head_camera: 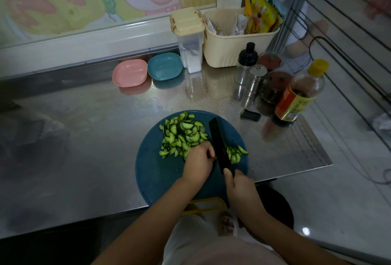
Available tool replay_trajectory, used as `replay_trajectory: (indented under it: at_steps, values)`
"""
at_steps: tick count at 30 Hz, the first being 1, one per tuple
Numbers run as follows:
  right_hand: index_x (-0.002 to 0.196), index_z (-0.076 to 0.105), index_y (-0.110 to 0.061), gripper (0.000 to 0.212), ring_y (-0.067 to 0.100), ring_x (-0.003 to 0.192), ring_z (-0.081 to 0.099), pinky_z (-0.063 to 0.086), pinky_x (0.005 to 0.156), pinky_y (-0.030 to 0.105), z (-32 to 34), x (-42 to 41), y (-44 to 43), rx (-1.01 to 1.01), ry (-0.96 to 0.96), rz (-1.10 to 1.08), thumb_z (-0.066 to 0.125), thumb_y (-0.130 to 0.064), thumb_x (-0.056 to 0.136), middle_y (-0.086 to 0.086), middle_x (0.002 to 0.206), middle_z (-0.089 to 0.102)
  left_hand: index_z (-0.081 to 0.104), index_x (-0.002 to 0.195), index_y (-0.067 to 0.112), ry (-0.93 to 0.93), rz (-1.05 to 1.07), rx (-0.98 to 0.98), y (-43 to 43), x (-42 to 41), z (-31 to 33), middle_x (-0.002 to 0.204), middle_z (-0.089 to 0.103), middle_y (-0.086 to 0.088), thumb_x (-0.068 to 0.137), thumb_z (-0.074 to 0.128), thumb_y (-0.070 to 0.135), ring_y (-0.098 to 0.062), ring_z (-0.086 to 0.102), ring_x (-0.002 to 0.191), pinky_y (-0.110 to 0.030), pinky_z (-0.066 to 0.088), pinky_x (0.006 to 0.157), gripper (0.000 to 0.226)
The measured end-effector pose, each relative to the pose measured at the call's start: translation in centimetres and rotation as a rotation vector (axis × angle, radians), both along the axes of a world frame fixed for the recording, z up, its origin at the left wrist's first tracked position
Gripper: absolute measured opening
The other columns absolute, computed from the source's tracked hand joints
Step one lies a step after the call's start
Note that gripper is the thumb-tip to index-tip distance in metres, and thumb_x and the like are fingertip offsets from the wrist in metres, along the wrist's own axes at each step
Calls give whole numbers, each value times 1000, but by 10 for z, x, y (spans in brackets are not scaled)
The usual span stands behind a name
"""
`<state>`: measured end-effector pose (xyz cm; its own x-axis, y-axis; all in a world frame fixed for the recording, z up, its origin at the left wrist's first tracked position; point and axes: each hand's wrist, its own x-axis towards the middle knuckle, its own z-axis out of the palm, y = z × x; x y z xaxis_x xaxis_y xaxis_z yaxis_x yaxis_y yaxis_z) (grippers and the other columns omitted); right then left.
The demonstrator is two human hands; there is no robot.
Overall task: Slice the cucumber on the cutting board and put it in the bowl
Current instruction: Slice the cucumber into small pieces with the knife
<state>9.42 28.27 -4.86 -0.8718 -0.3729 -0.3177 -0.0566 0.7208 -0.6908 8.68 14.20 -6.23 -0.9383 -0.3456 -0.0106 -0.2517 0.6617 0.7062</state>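
A round blue cutting board (pixel 160 171) lies on the steel counter near its front edge. A heap of half-moon cucumber slices (pixel 183 134) covers its far left part, and a short row of fresh slices (pixel 236 154) lies right of the blade. My right hand (pixel 238 186) grips the handle of a black knife (pixel 218 144), blade standing edge down on the board. My left hand (pixel 198 158), fingers curled, holds down the cucumber piece just left of the blade; the piece itself is hidden under the fingers. A pink bowl (pixel 129 73) and a teal bowl (pixel 164 66) stand at the back.
A cream seasoning box (pixel 189 38) and a cream basket (pixel 237 38) of packets stand at the back right. Shakers (pixel 252 80), jars and a sauce bottle (pixel 298 95) crowd the right side. A wire rack (pixel 338 21) rises beyond the counter's right edge.
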Motion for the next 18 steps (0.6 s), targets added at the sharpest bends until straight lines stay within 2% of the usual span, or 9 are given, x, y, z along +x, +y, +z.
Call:
replay_trajectory:
  at_steps: [4, 8, 12, 14, 18]
  values:
    - [76, 41, -10, 33, 7, 53, 37, 28, 47, 26, -1, 0, -2, 12, 15, 4, 34, -31, 101, -1, 61, 41, 38, 59, 24, -9, 11, -3, 1, 0, 2, 59, 43, 16, 75, 62, -10, 3, 41, 53, -6, 33, 53, 45]
    - [76, 41, -12, 32, 7, 54, 36, 22, 53, 26, 2, -1, -5, 22, 13, 6, 33, -31, 101, -2, 62, 40, 42, 61, 17, -8, 14, -20, 2, 1, 4, 57, 41, 16, 73, 60, -13, 3, 39, 52, -7, 33, 52, 36]
    - [76, 38, -12, 29, 11, 53, 35, 23, 53, 28, 3, -1, -7, 62, 47, 28, 34, -28, 101, -5, 60, 34, 42, 63, 16, -5, 16, -44, 6, 4, 3, 60, 47, 6, 72, 56, -17, -8, 42, 54, -16, 29, 53, 37]
    - [80, 39, -10, 28, 18, 61, 40, 23, 56, 25, 3, -2, -9, 79, 66, 30, 33, -28, 101, -6, 60, 33, 43, 63, 16, -6, 27, -52, 7, 5, 2, 62, 49, 3, 72, 54, -18, -12, 45, 56, -17, 29, 54, 37]
    - [86, 49, -4, 33, 20, 67, 45, 24, 55, 25, 4, -6, -13, 20, 52, -25, 34, -29, 101, 6, 71, 50, 43, 64, 16, -12, 38, -63, 7, 4, 3, 63, 49, 2, 73, 56, -17, -13, 47, 57, -19, 32, 54, 37]
